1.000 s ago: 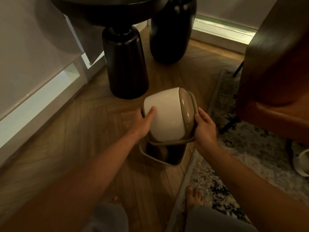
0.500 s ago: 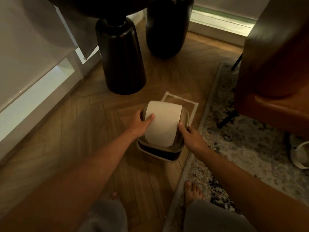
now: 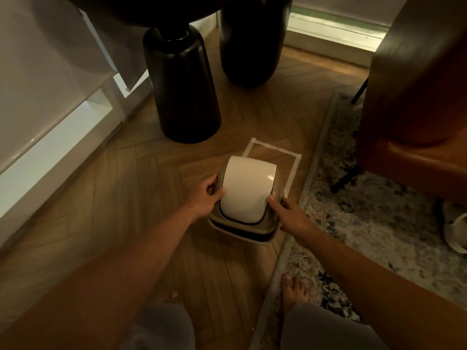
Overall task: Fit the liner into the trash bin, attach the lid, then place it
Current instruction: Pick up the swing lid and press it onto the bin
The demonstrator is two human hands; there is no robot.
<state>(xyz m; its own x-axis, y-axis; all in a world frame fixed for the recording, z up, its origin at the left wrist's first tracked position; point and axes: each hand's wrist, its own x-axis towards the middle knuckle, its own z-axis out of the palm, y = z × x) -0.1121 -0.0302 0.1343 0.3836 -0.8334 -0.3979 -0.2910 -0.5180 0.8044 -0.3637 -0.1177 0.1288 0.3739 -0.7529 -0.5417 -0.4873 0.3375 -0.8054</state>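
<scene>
The small tan trash bin (image 3: pixel 242 236) stands on the wooden floor with its lid (image 3: pixel 246 193) on top; the lid has a white swing flap in a tan frame. A dark strip of liner shows between lid and bin rim. My left hand (image 3: pixel 206 195) grips the lid's left side, thumb on the flap. My right hand (image 3: pixel 290 213) rests against the lid's right front corner, fingers spread, thumb touching the flap edge. A white tape rectangle (image 3: pixel 275 150) marks the floor just behind the bin, partly covered by it.
Two black rounded table legs (image 3: pixel 184 87) (image 3: pixel 252 39) stand behind the bin. A patterned rug (image 3: pixel 366 210) lies to the right, with a brown chair (image 3: pixel 417 97) on it. White furniture (image 3: pixel 50 109) runs along the left. My bare feet (image 3: pixel 294 291) are near the rug's edge.
The lid came down from a tilted, lifted position onto the bin. My right hand slid from the lid's side to its front corner, and the tape rectangle came into view.
</scene>
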